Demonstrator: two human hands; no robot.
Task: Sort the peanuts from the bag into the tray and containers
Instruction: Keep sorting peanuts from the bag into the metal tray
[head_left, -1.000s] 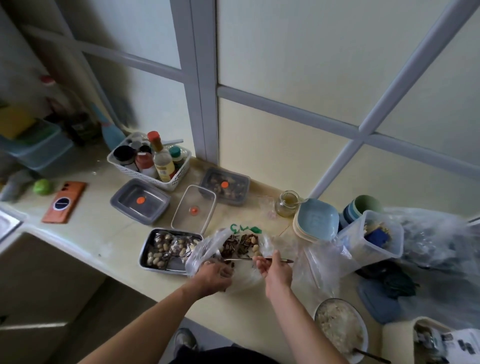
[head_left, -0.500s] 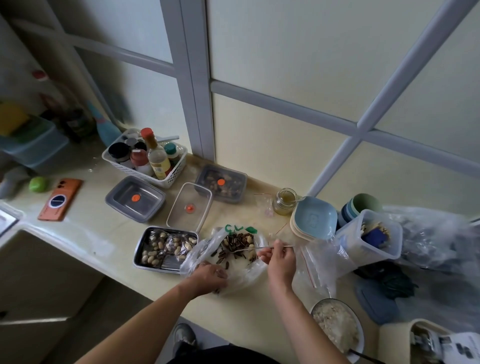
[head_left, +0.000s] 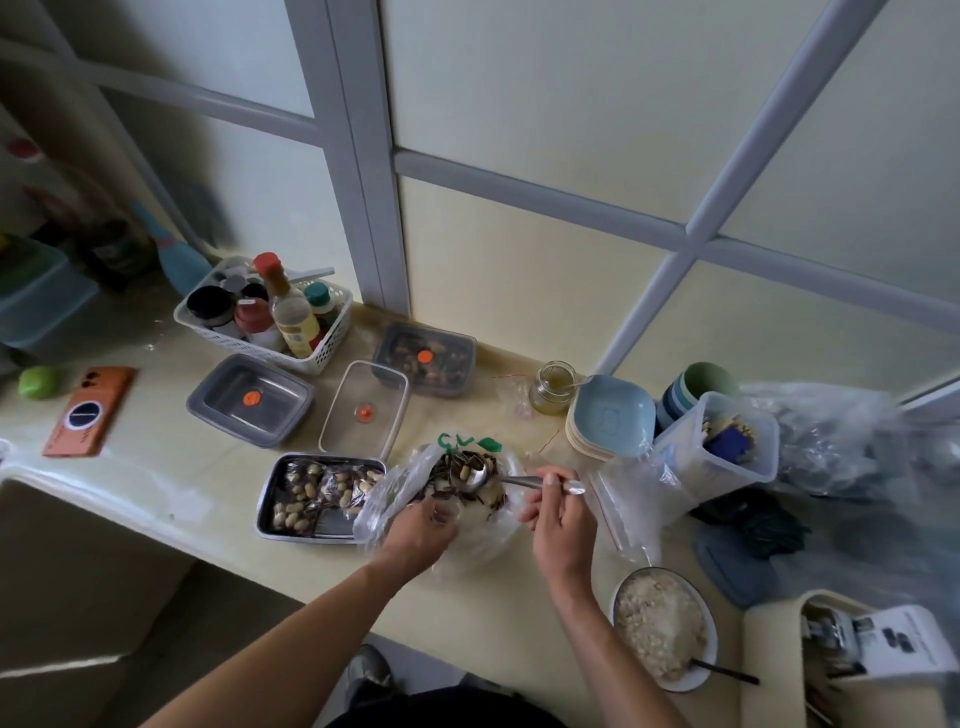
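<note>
A clear plastic bag (head_left: 395, 486) of peanuts mixed with dark seeds lies open on the counter in front of me. My left hand (head_left: 422, 530) grips its near edge. My right hand (head_left: 558, 512) holds a metal spoon (head_left: 511, 480) by the handle; the bowl sits inside the bag with a peanut in it. To the left of the bag, a steel tray (head_left: 275, 512) holds peanuts and small packets. Behind it stand a grey container (head_left: 249, 399) with an orange sticker, a clear lid (head_left: 363, 408) and a grey container with nuts inside (head_left: 425, 359).
A white basket of bottles (head_left: 270, 317) stands at the back left, an orange phone (head_left: 89, 410) further left. To the right are a glass jar (head_left: 553, 387), stacked blue plates (head_left: 610, 418), a clear tub (head_left: 719, 447), crumpled bags and a bowl of rice (head_left: 662, 626).
The spoon has moved deeper into the bag and now carries a peanut. My left hand stays on the bag's edge. The camera view has shifted slightly.
</note>
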